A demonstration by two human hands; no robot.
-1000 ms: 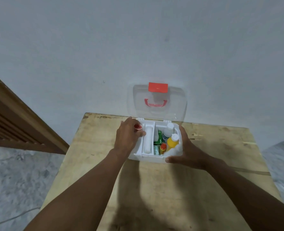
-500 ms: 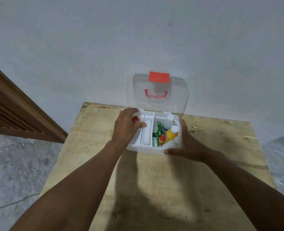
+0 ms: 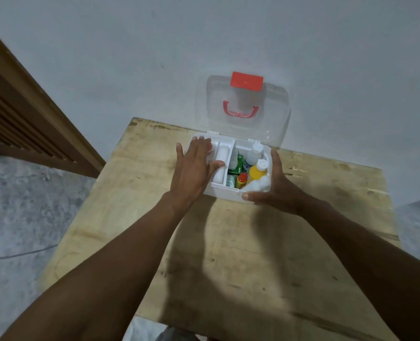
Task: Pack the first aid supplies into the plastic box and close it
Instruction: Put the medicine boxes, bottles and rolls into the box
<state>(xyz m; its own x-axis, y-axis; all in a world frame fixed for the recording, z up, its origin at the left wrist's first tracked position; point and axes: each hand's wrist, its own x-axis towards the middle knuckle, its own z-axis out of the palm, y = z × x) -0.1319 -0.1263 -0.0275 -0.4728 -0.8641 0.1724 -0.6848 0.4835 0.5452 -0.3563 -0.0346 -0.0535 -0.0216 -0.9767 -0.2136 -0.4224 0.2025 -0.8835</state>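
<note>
A white plastic box sits at the far edge of a bare plywood table, its clear hinged lid standing open against the grey wall — red latch on top. Inside stand a yellow bottle, a white bottle and a green packet; a white gauze roll fills the narrow tray slot. The left hand lies flat over the left compartment, fingers spread. The right hand cups the box's right corner — fingers together against the wall, thumb on the front.
</note>
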